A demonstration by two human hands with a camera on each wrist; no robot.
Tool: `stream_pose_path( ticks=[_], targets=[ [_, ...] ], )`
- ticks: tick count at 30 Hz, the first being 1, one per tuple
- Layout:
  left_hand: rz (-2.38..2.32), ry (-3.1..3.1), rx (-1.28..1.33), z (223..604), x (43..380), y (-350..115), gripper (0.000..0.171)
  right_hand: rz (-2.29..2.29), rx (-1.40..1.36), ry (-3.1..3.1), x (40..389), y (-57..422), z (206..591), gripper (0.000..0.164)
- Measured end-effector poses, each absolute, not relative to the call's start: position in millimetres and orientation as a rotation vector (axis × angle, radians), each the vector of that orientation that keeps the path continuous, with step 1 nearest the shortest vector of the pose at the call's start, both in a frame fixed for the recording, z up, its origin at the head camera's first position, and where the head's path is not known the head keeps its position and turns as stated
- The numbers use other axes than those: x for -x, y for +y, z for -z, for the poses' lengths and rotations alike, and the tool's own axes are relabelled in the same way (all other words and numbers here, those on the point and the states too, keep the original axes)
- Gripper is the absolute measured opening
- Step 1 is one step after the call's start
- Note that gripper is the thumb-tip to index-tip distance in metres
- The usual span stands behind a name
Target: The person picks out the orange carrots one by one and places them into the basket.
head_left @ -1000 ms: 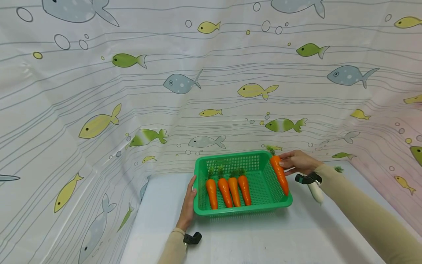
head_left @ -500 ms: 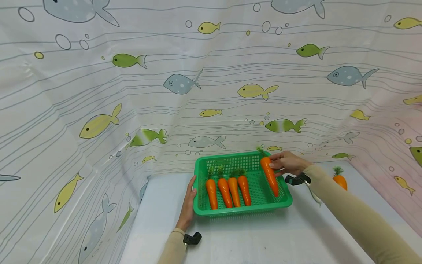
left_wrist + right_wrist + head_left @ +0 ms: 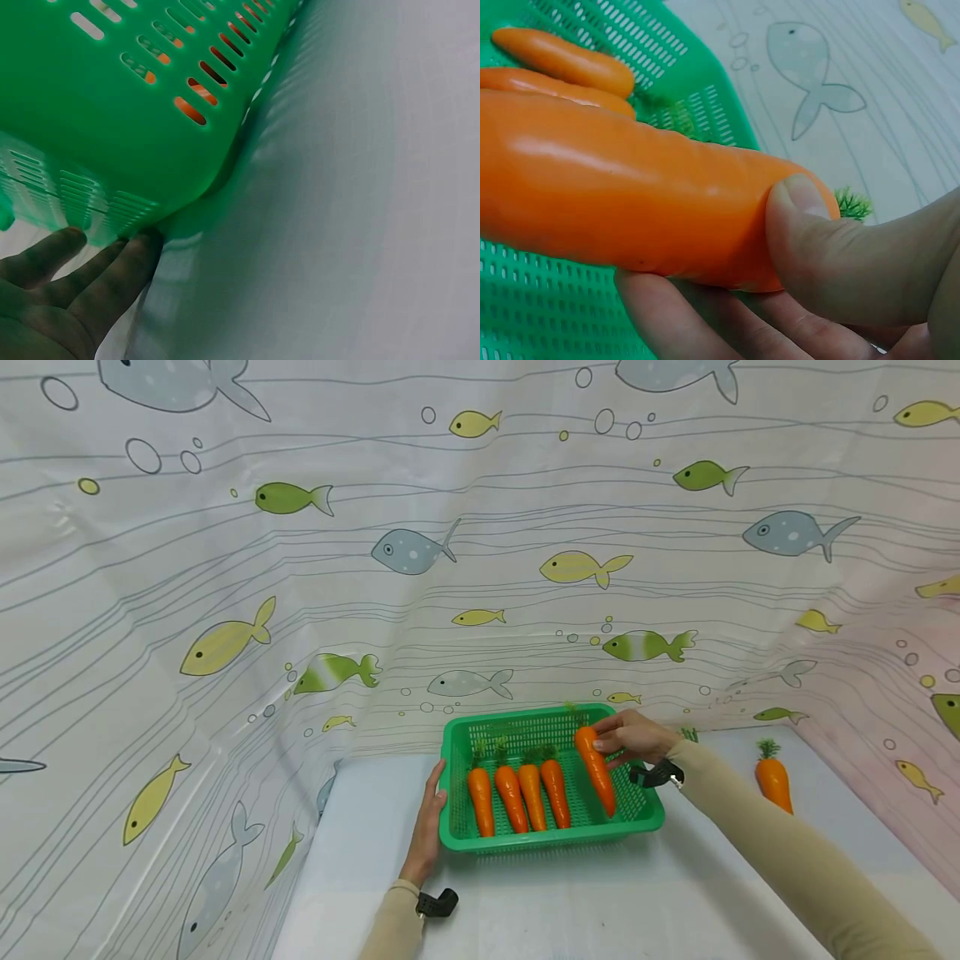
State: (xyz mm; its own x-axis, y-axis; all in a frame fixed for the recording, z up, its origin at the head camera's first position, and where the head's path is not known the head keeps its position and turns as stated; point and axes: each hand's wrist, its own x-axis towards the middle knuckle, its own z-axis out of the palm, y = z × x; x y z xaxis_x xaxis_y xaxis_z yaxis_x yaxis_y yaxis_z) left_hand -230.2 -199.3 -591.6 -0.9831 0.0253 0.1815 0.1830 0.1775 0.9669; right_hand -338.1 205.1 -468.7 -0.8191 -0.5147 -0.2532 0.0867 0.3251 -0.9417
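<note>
My right hand pinches an orange carrot near its leafy top, the thumb on one side and the fingers underneath. The carrot hangs tilted over the right half of a green plastic basket; in the right wrist view the held carrot fills the middle. Several other carrots lie side by side in the basket's left half, leaves toward the back. Against the basket's left wall rests my left hand. Its fingers are extended, tips at the lower wall in the left wrist view.
Another carrot lies on the white table at the right, beyond the right sleeve. Green leaves show just behind that sleeve. A fish-patterned sheet rises behind the table and along both sides.
My right hand has moved left with the carrot, from the basket's right rim to over its inside. The carrot on the right has come into view from behind the sleeve; the white radish is now hidden.
</note>
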Motion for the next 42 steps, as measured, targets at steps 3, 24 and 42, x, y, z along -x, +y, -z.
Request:
stream_pose_path(
  ticks=[3,24,42],
  targets=[
    [1.928,-2.312,0.204,591.5,229.9,-199.2,0.055,1.516,0.373,2.081,339.2,201.1,473.2,0.060],
    [1.908,-2.312,0.223,592.0,230.9,-200.3,0.056,1.449,0.334,2.126,339.7,178.2,489.2,0.058],
    [1.898,-2.320,0.224,592.2,231.5,-199.5,0.056,1.391,0.199,2.180,343.8,161.0,506.5,0.057]
  ],
)
